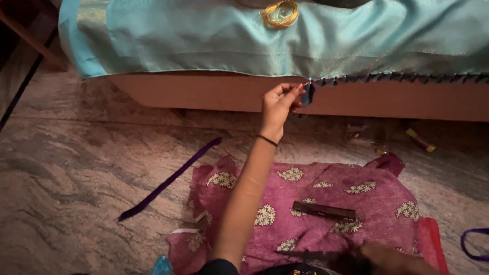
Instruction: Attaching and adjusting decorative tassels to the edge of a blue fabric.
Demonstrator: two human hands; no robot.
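Note:
My left hand (277,104), with a thin black band on its wrist, is raised to the hem of a light blue shiny fabric (204,40) draped over a wooden ledge (204,92). Its fingertips pinch a small dark blue trim piece (306,94) right at the hem. From there a row of dark blue trim (402,78) runs rightward along the edge. My right hand (392,257) is low at the bottom right, blurred, resting over a magenta cloth (316,188) with cream flower prints; what it holds is unclear.
A coil of gold thread (280,14) lies on top of the blue fabric. A long purple ribbon (168,181) lies on the stone floor. A dark flat bar (323,210) rests on the magenta cloth. A purple loop (473,242) is at the right edge.

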